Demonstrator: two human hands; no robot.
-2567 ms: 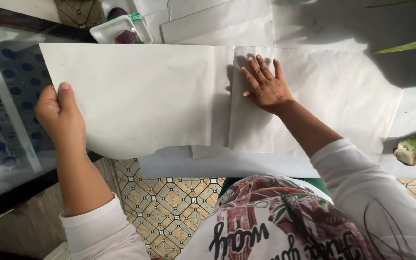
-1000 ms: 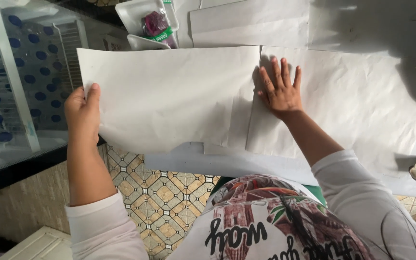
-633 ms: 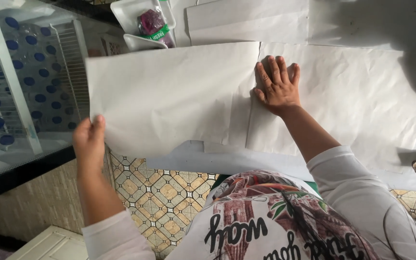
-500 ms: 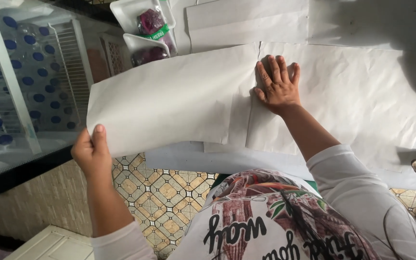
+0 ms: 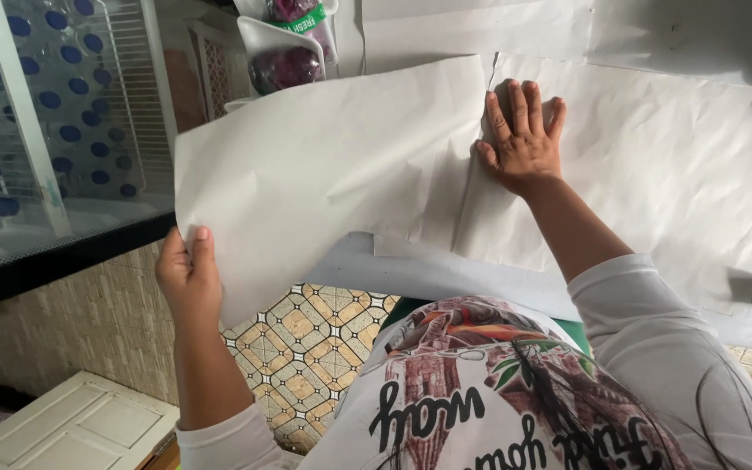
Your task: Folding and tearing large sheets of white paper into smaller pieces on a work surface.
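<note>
The left hand (image 5: 188, 277) pinches the white paper sheet's (image 5: 324, 165) raised corner off the tabletop's (image 5: 446, 274) near edge, while the right hand (image 5: 522, 139) presses flat, fingers spread, on its fold.

Illumination is bright, diffuse daylight; its source cannot be determined. The large white paper sheet (image 5: 324, 165) and the white paper-covered table (image 5: 681, 157) reflect strongly, near overexposure, with creases faintly visible. A dark soft-edged shadow occupies the upper right corner. The flat right hand (image 5: 522, 139) casts a thin shadow beside its fingers. The glass-fronted cabinet (image 5: 54, 130) shows hazy reflections. Focus is adequate centrally; edges show mild wide-angle stretching.
</note>
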